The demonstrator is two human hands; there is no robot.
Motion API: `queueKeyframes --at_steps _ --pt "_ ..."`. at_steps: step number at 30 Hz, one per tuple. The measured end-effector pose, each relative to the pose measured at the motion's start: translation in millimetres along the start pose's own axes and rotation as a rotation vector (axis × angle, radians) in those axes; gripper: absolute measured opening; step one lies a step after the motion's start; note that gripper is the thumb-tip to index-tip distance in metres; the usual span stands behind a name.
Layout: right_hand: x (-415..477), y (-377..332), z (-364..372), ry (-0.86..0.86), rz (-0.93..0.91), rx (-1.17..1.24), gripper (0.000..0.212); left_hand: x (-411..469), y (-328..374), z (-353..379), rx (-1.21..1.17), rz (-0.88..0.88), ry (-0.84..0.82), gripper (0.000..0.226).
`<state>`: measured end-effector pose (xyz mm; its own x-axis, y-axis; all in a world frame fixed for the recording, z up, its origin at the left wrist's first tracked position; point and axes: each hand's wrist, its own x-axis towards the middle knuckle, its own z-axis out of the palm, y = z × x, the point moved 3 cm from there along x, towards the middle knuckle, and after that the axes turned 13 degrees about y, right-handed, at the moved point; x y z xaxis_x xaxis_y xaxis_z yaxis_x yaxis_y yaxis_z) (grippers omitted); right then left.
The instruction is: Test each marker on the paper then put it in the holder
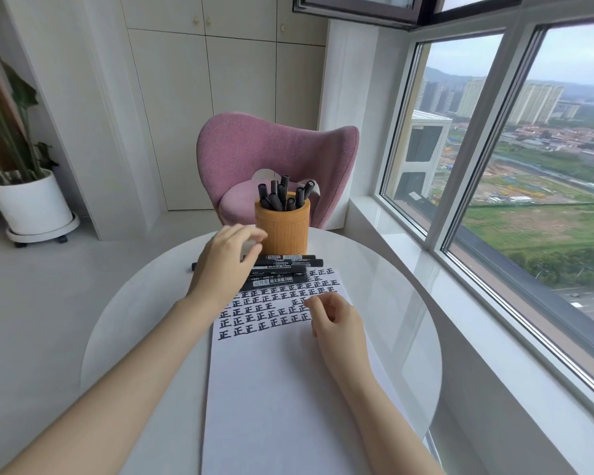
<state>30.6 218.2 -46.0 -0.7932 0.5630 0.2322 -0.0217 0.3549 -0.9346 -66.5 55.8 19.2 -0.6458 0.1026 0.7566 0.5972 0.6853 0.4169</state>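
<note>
Where the white sheet of paper [271,389] ends at its far edge, several capped black markers [282,269] lie side by side, just in front of the round tan wooden holder [283,224], which stands packed with more black markers [282,195]. The left hand [220,265] hangs over the lying markers' left ends, fingers loosely spread, gripping nothing visible. The right hand [336,320] rests on the paper beside rows of black written characters, fingers loosely curled and empty. All sit on a round white desk [134,320]; a pink upholstered chair [254,145] stands beyond.
</note>
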Motion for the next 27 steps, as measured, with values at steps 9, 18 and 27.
queueKeyframes --at_steps 9,18,27 --pt "0 0 -1 0.003 -0.005 -0.009 0.021 -20 -35 7 0.135 -0.132 -0.149 0.017" --pt "-1 0 -2 0.001 -0.010 -0.003 0.020 -26 -45 12 0.088 -0.175 -0.174 0.017" --pt "-1 -2 -2 0.010 -0.005 0.007 0.023 -37 -25 -5 -0.086 -0.230 -0.005 0.011"
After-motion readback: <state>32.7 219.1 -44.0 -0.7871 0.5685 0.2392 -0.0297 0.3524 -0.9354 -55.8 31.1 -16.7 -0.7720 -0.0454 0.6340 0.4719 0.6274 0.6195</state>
